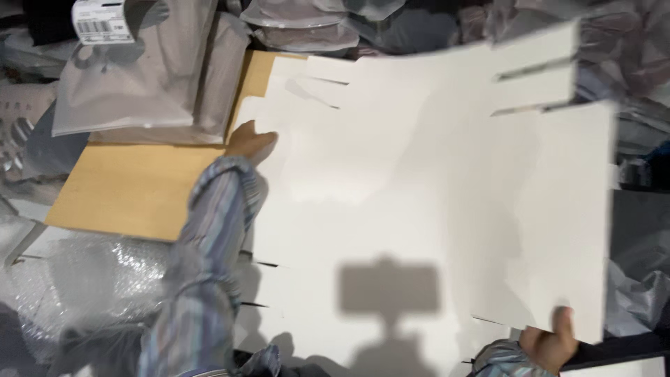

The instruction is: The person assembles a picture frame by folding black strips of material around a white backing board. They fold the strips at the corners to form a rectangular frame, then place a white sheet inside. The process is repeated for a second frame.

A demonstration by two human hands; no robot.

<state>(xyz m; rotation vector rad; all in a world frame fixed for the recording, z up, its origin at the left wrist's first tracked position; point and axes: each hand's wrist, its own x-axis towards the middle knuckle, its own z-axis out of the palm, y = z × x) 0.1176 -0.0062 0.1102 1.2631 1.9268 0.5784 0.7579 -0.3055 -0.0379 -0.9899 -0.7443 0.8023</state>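
A large flat white cardboard sheet [433, 195] with cut slots along its edges fills most of the view. My left hand [250, 143], in a striped blue sleeve, grips the sheet's left edge. At the lower right, my right hand [553, 343] pinches the sheet's near corner with the thumb on top. The sheet hides whatever lies below it. A dark shadow of the head camera falls on its lower middle.
A tan cardboard piece [132, 188] lies to the left, under the white sheet. Grey plastic-bagged packages [132, 84] pile up at the top left and along the back. Bubble wrap [77, 286] sits at the lower left. Dark bagged items [638, 209] are at the right.
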